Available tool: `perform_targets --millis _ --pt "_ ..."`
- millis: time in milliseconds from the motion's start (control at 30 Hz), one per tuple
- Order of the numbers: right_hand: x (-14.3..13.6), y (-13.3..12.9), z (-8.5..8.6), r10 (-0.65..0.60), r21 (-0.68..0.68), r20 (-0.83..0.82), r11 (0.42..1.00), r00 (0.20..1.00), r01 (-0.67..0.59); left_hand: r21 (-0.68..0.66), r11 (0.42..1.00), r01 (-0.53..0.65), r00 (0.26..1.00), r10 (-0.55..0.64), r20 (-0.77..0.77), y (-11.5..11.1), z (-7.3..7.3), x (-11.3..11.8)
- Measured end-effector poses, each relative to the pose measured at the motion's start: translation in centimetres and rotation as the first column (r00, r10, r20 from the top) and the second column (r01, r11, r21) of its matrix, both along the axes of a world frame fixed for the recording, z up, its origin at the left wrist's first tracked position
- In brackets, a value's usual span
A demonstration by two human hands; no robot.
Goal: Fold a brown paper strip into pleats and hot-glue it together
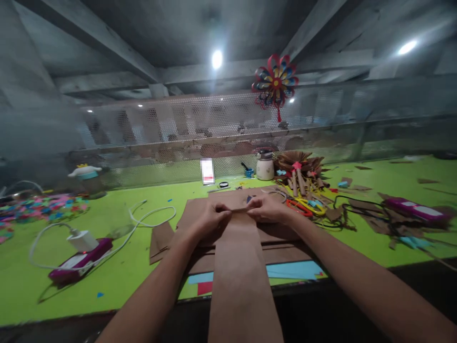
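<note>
A bright lime-green tabletop (132, 276) bore a pile of flat brown paper sheets (194, 209) at its middle, with a light-blue paper sheet (294, 270) and a small red paper piece (204, 287) showing along the pile's near side. To the left lay a long purple-and-white power strip (102, 250) and, farther out, a spread of small multicoloured paper pieces (50, 209). Toward the back stood a rounded cream jug with a dark lid (265, 167) and a small blue pot (249, 173), while a second purple-and-white power strip (414, 208) rested among brown scraps at the right.
</note>
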State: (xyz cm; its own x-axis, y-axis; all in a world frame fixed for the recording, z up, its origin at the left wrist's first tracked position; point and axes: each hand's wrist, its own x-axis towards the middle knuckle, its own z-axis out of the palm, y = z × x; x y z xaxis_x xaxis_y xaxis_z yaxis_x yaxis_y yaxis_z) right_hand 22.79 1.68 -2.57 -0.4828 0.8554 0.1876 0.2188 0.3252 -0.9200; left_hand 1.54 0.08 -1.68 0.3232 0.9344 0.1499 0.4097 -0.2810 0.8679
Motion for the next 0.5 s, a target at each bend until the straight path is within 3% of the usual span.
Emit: perform_targets --millis 133,333,500 --pt "0.5 -0.1 -0.3 -0.029 -0.003 -0.03 1.0 0.999 0.029 0.123 0.992 0.006 0.989 0.013 -0.146 0.0 0.2 -0.2" --pt "0.2 0.0 -0.1 -0.069 0.041 -0.084 0.997 0.994 0.072 0.363 0.932 0.001 0.912 0.148 -0.381 -2.5 2.6 0.3" --pt "-0.1 -0.3 -0.1 -0.05 0.062 -0.131 0.996 0.99 0.058 0.35 0.936 -0.023 0.88 0.185 -0.437 -3.9 3.8 0.7"
